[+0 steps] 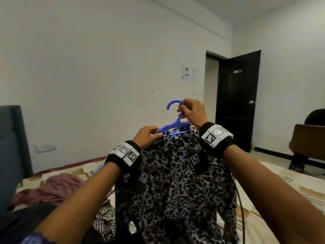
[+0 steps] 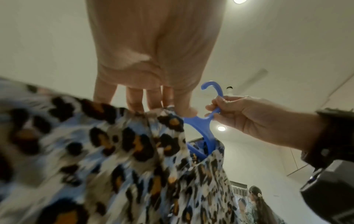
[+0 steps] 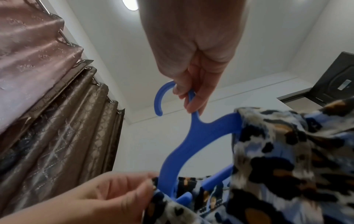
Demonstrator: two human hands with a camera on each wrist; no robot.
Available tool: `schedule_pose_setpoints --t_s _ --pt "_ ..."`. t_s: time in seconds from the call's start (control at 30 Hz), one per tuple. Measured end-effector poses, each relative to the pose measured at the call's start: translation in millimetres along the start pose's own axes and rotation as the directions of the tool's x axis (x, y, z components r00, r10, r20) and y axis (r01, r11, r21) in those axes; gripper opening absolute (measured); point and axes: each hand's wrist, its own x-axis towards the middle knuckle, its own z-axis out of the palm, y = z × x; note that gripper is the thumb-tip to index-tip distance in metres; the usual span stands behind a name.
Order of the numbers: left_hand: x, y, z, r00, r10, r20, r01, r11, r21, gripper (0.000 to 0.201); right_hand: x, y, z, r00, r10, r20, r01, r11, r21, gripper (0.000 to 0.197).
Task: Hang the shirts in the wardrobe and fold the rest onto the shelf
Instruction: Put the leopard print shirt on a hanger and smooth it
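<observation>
While two hands grip, one hanger (image 1: 175, 123), one shirt (image 1: 175, 182)

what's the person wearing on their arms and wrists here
Both forearms are bare. The left wrist band and the right wrist band are black, each topped with white plates printed with black square tag markers. Dark camera units hang beneath them, and a thin dark cable trails below the right arm.

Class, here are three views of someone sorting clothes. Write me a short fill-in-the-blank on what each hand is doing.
1. The right hand grips the neck of the blue ____.
2. The left hand pinches the leopard-print shirt at one ____ of the hanger.
3. The maroon garment lies on the ____.

Missing words: hanger; shoulder; bed
</observation>
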Motion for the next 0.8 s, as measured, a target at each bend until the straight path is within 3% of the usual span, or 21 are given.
schedule_pose_setpoints --t_s 0.07,0.13,0.23,0.27,0.33,0.4,0.43,0.5,0.63,0.7,0.8 --pt "-4 -2 -4 0.999 -0.033 -0.036 0.036 0.997 0.069 0.017 -2 -11 -6 1.0 -0.007 -0.006 0.007 0.998 0.058 0.016" --pt "-6 -6 -8 0.995 -0.053 -0.081 0.061 0.994 0.091 0.019 -8 -24 -12 0.996 0.003 0.084 -0.021 0.978 0.21 0.008" --pt "-11 -10 -13 0.98 -0.062 -0.19 0.078 0.994 0.078 0.02 -11 -31 -26 0.973 0.05 0.227 -0.133 0.92 0.368 0.016" --pt "-12 -12 -15 0.972 -0.076 -0.221 0.095 0.993 0.075 0.021 -11 -27 -31 0.967 0.088 0.238 -0.16 0.94 0.3 0.018" --pt "-13 -13 -18 0.962 -0.101 -0.254 0.123 0.99 0.072 0.021 -10 -11 -38 0.947 0.15 0.284 -0.152 0.988 -0.014 0.026" --pt "-14 -13 -21 0.958 -0.11 -0.266 0.132 0.989 0.068 0.021 -16 10 -36 0.887 0.185 0.424 -0.045 0.946 -0.32 0.035" --pt "-14 -13 -22 0.954 -0.117 -0.275 0.139 0.988 0.062 0.026 -20 22 -36 0.863 0.184 0.47 0.018 0.919 -0.393 0.034" --pt "-13 -12 -26 0.949 -0.135 -0.286 0.156 0.986 0.05 0.036 -28 36 -39 0.872 0.156 0.464 0.065 0.903 -0.425 0.022" --pt "-9 -9 -28 0.948 -0.142 -0.283 0.148 0.989 0.001 0.025 -25 43 -46 0.919 0.13 0.372 0.047 0.901 -0.431 0.015" --pt "-7 -8 -29 0.943 -0.134 -0.305 0.136 0.991 -0.014 0.022 -23 36 -46 0.875 0.205 0.44 -0.001 0.907 -0.421 0.019" --pt "-2 -10 -29 0.935 -0.119 -0.333 0.116 0.993 -0.029 0.024 -25 14 -48 0.78 0.258 0.571 -0.14 0.96 -0.242 0.036"
